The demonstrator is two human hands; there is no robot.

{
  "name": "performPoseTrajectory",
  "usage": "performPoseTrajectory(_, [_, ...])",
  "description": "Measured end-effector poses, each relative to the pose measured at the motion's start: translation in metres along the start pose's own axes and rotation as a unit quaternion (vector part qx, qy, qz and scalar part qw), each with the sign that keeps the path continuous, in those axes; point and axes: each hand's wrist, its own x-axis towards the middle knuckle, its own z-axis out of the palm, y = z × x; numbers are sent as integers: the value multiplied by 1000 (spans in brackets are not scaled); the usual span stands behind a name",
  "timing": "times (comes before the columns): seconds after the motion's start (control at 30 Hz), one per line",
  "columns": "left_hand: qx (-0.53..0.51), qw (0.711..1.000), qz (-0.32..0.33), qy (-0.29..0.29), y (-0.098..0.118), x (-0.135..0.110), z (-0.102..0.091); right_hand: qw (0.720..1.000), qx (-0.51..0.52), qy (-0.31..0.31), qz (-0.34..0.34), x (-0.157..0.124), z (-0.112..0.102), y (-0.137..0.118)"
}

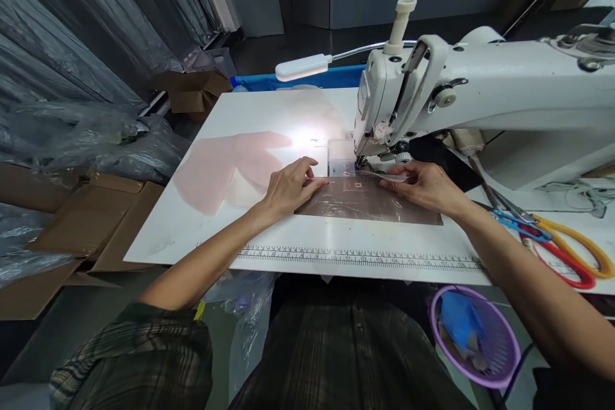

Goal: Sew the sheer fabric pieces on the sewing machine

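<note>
A brownish, see-through plastic sheet (369, 205) lies flat on the white table, its far edge by the needle and presser foot of a white sewing machine (384, 96). At the sheet's left end, my left hand (289, 189) pinches the far edge between thumb and fingers. To the right of the needle, my right hand (425, 184) is closed on a thin pale strip (384, 175) along that same edge, with the thumb low on the sheet. Small red-and-white marks show on the sheet near the needle. The exact finger contact is partly hidden.
Scissors with yellow (576, 240), red (562, 262) and blue (521, 224) handles lie at the right. A printed ruler (355, 258) runs along the front edge. A lamp (303, 68) shines over the table. A purple basket (507, 333) stands below; cardboard boxes (91, 214) stand left.
</note>
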Motion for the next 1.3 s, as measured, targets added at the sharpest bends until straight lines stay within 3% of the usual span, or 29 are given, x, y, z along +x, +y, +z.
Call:
performPoseTrajectory(0.1, [7,999,37,25,0,-5,-1,999,-15,1,-41,-12,-6,2])
performPoseTrajectory(0.2, [-102,994,39,5,6,-7,-2,995,75,-55,-42,-18,-1,-2])
performPoseTrajectory(0.27, [-218,974,1,-55,10,-8,-2,988,125,-92,-17,-18,13,-15])
performPoseTrajectory(0.33, [-326,934,-55,-135,13,-8,-2,983,145,-113,13,-15,28,-34])
performPoseTrajectory(0.43, [-408,881,-125,-206,10,-8,-5,954,234,-187,15,-10,44,-62])
performPoseTrajectory(0.53, [-385,887,-154,-205,5,-10,-11,935,253,-244,-54,-7,41,-70])
performPoseTrajectory(0.67, [-300,922,-150,-193,5,-13,-16,976,54,-141,-155,-13,31,-45])
performPoseTrajectory(0.8, [-276,937,-156,-144,9,-11,-9,919,-145,-101,-352,-20,38,-17])
performPoseTrajectory(0.9, [-265,946,-178,-58,8,-6,-4,894,-215,-41,-391,-13,45,-5])
performPoseTrajectory(0.97, [-281,941,-182,-49,4,-3,-2,892,-215,-22,-397,-4,46,-1])
performPoseTrajectory(1.1, [-301,934,-165,-101,-4,1,-3,894,-165,-7,-416,7,46,8])
performPoseTrajectory(1.3, [-331,915,-223,-63,-9,7,0,919,-57,-11,-389,7,43,16])
